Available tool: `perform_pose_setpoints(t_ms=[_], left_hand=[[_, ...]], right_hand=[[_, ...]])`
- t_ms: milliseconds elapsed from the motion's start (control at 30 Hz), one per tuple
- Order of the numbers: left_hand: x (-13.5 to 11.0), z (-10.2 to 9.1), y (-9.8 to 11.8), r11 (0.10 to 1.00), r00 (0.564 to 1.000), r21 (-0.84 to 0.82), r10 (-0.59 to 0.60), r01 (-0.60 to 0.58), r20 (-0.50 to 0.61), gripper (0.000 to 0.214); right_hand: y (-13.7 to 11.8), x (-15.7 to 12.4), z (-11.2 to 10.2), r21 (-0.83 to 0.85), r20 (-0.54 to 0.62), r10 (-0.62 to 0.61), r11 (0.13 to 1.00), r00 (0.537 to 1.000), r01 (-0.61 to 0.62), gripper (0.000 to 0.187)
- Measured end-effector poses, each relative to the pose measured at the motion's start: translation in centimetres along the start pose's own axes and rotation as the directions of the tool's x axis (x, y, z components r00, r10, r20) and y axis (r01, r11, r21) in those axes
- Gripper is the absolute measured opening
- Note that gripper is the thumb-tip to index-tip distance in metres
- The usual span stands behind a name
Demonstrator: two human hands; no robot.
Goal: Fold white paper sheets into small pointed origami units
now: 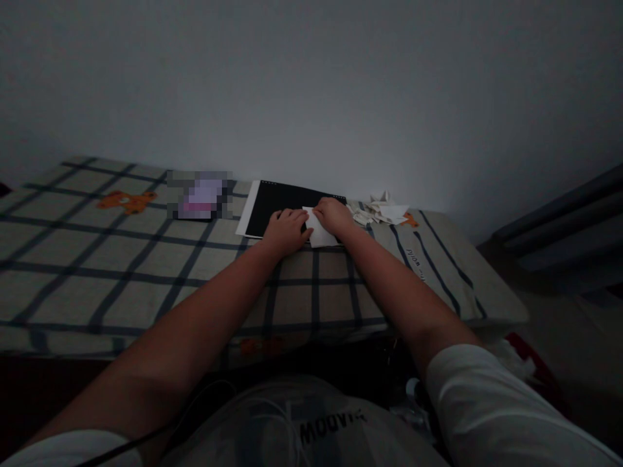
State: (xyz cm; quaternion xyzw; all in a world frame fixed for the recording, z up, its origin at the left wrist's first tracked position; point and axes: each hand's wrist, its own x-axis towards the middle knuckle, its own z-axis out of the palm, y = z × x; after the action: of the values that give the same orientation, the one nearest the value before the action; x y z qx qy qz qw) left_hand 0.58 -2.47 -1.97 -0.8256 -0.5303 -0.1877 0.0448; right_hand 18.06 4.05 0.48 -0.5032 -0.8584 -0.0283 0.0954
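Observation:
A small white piece of paper (321,235) lies on a black spiral-hole pad (270,204) with white sheets showing at its left edge. My left hand (287,232) rests on the pad with its fingers spread out. Its fingertips and thumb reach the left edge of the paper. My right hand (335,216) is closed at the upper part of the paper, fingers curled and pressed on it. Part of the paper and the pad's right side are hidden beneath this hand. Just right of it sits a heap of folded white paper pieces (382,211).
A checked cloth (219,259) covers the table, which stands against a grey wall (311,97). Left of the pad lies a phone-like object (202,198), blurred by pixelation. At the lower right, a bottle (413,392) is dimly visible below the table edge.

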Motion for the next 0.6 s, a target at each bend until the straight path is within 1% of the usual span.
perform_pose_setpoints(t_ms=[100, 167, 267, 367, 467, 600], left_hand=[[0.0, 0.1, -0.1, 1.000, 1.000, -0.010, -0.013, 0.013, 0.004, 0.049], [0.0, 0.2, -0.1, 1.000, 1.000, -0.015, -0.024, 0.024, 0.013, 0.050], [0.1, 0.2, -0.1, 0.999, 0.999, -0.017, -0.026, 0.027, 0.020, 0.052], [0.1, 0.2, -0.1, 0.999, 0.999, -0.018, -0.029, 0.030, 0.023, 0.056], [0.1, 0.1, 0.0, 0.999, 0.999, -0.014, -0.034, 0.034, 0.018, 0.060], [0.0, 0.1, 0.1, 1.000, 1.000, -0.002, -0.017, 0.017, 0.023, 0.054]], right_hand=[[0.8, -1.4, 0.2, 0.036, -0.046, -0.061, 0.997, 0.997, 0.063, 0.037], [1.3, -2.5, 0.4, 0.044, -0.041, -0.100, 0.994, 0.994, 0.102, 0.038], [1.3, -3.3, 0.5, 0.026, -0.033, -0.092, 0.995, 0.995, 0.093, 0.037], [0.7, -3.2, 0.4, -0.020, -0.015, -0.063, 0.998, 0.998, 0.062, 0.039], [0.1, -2.4, 0.2, -0.033, -0.002, -0.039, 0.999, 0.999, 0.039, 0.040], [-0.2, -1.3, -0.2, -0.017, -0.004, -0.022, 1.000, 1.000, 0.022, 0.039]])
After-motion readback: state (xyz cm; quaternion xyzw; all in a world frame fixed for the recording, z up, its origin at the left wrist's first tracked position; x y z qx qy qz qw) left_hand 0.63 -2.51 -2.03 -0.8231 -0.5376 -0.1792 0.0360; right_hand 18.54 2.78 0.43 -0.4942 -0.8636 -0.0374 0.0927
